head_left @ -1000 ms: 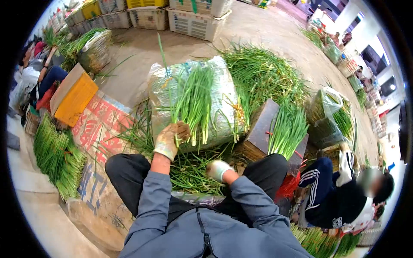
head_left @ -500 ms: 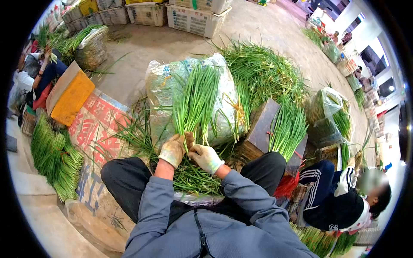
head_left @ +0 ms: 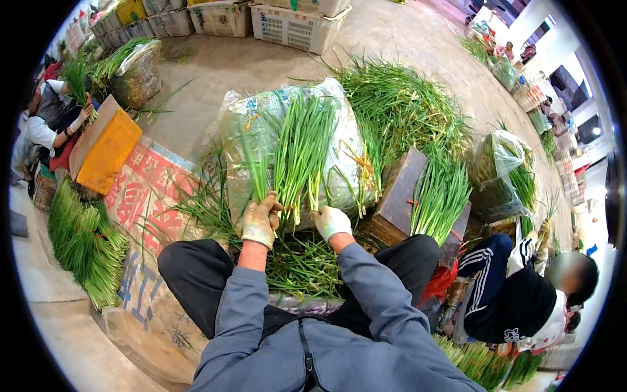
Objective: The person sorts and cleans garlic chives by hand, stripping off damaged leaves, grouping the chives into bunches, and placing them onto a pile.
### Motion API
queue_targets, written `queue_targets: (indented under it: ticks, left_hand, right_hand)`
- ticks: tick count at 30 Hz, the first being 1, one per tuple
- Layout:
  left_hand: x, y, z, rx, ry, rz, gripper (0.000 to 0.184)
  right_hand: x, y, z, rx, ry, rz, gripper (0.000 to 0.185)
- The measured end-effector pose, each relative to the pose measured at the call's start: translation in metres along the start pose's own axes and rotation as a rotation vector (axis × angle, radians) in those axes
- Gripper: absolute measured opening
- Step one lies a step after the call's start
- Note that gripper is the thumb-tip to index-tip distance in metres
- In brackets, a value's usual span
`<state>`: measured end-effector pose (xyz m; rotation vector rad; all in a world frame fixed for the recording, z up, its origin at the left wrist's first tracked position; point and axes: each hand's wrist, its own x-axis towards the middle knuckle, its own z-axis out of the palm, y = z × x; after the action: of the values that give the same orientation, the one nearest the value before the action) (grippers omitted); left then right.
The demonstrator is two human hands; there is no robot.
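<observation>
Both my hands wear pale, stained gloves. My left hand [head_left: 261, 221] is closed round the white ends of a small bunch of chives [head_left: 258, 168], whose leaves point away from me. My right hand [head_left: 332, 223] pinches at the lower end of a stalk at the right side of the larger chive pile [head_left: 302, 144]. That pile lies on a stuffed plastic bag [head_left: 245, 130] in front of me. Loose chives [head_left: 304, 264] lie between my knees, below my hands.
A tied chive bundle [head_left: 439, 196] rests on a dark box [head_left: 400, 189] at my right knee. Behind it is a big chive heap [head_left: 405, 108]. More bundles [head_left: 88, 245] lie left, near an orange-sided box [head_left: 110, 153]. Co-workers sit at left and right; crates [head_left: 297, 27] stand at the back.
My hands have moved apart: the left slightly left with a small bunch now separate from the pile, the right rightward to the pile's right side.
</observation>
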<state>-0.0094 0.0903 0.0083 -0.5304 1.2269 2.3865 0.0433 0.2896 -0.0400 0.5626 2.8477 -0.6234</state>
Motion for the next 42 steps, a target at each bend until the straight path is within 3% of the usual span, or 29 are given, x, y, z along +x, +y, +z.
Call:
queue_targets:
  ticks: [2,3,4,6,8,10,14,16,17,19,22,24,25,26,28,30,32,34,36,37,40,42]
  left_hand:
    - [-0.002,-0.001,0.002,0.036,-0.03,0.012,0.019]
    - [-0.004,-0.003,0.002,0.031,-0.027,0.008,0.019]
    - [-0.004,-0.005,0.005,0.052,-0.034,-0.008,0.02]
    - [-0.002,-0.007,0.013,0.082,-0.06,-0.021,0.021]
    - [-0.003,-0.014,0.011,0.096,-0.061,-0.046,0.025]
    - [-0.002,-0.011,0.012,0.095,-0.046,-0.048,0.024]
    - [0.0,-0.012,0.009,0.257,-0.029,-0.012,0.03]
    - [0.02,-0.032,0.01,0.238,0.111,-0.18,0.037]
    - [0.057,-0.069,-0.02,0.224,-0.024,-0.194,0.042]
    - [0.052,-0.083,-0.025,0.248,-0.178,-0.22,0.052]
    - [0.014,-0.062,0.007,0.514,0.006,-0.233,0.047]
    - [0.003,-0.053,0.012,0.5,-0.032,-0.226,0.039]
    - [0.009,-0.057,0.002,0.409,-0.109,-0.263,0.034]
    - [0.002,-0.048,0.007,0.318,-0.185,-0.299,0.029]
    - [-0.015,-0.038,0.014,0.445,-0.186,-0.246,0.025]
    - [-0.023,-0.034,0.016,0.44,-0.207,-0.26,0.025]
    - [-0.028,-0.033,0.019,0.453,-0.203,-0.259,0.028]
    - [-0.028,-0.034,0.014,0.494,-0.215,-0.193,0.033]
    - [-0.022,-0.032,0.008,0.486,-0.164,-0.17,0.035]
    - [-0.01,-0.036,-0.003,0.405,-0.174,-0.126,0.031]
    - [-0.017,-0.025,-0.002,0.355,-0.193,-0.091,0.027]
    - [-0.029,-0.021,0.009,0.443,-0.217,-0.071,0.027]
  right_hand:
    - [-0.014,-0.011,-0.036,0.001,-0.095,0.071,0.047]
    - [-0.013,-0.003,-0.026,0.021,0.122,-0.002,0.044]
    - [-0.012,-0.006,-0.03,0.052,0.204,0.001,0.045]
    - [-0.011,-0.016,-0.037,-0.022,0.122,-0.013,0.045]
    - [0.014,0.011,0.009,-0.041,0.107,-0.182,0.032]
    - [0.02,0.014,0.006,-0.04,0.132,-0.152,0.026]
    - [-0.035,-0.002,-0.048,0.077,0.261,-0.271,0.02]
    - [-0.078,-0.012,-0.064,0.139,0.258,-0.363,0.022]
    - [-0.094,-0.016,-0.062,0.132,0.21,-0.362,0.022]
    - [-0.114,-0.016,-0.051,0.109,0.163,-0.391,0.022]
    - [-0.125,-0.014,-0.042,0.085,0.157,-0.449,0.02]
    - [-0.13,-0.014,-0.041,0.04,0.134,-0.506,0.02]
    - [-0.131,-0.018,-0.053,0.006,-0.053,-0.422,0.02]
    - [-0.125,-0.009,-0.046,0.006,-0.049,-0.421,0.02]
    - [-0.102,0.014,-0.026,0.428,-0.046,-0.314,0.025]
    - [-0.072,0.028,-0.008,0.855,-0.135,-0.004,0.034]
    - [-0.082,-0.007,-0.058,1.196,-0.289,0.259,0.037]
    - [-0.072,-0.004,-0.047,1.227,-0.317,0.243,0.034]
    - [-0.064,0.002,-0.032,1.559,-0.118,0.084,0.026]
    - [-0.067,0.0,-0.043,1.721,-0.135,0.107,0.025]
    - [-0.073,-0.011,-0.06,1.349,-0.19,0.159,0.036]
    - [-0.074,-0.02,-0.055,1.144,-0.238,0.037,0.037]
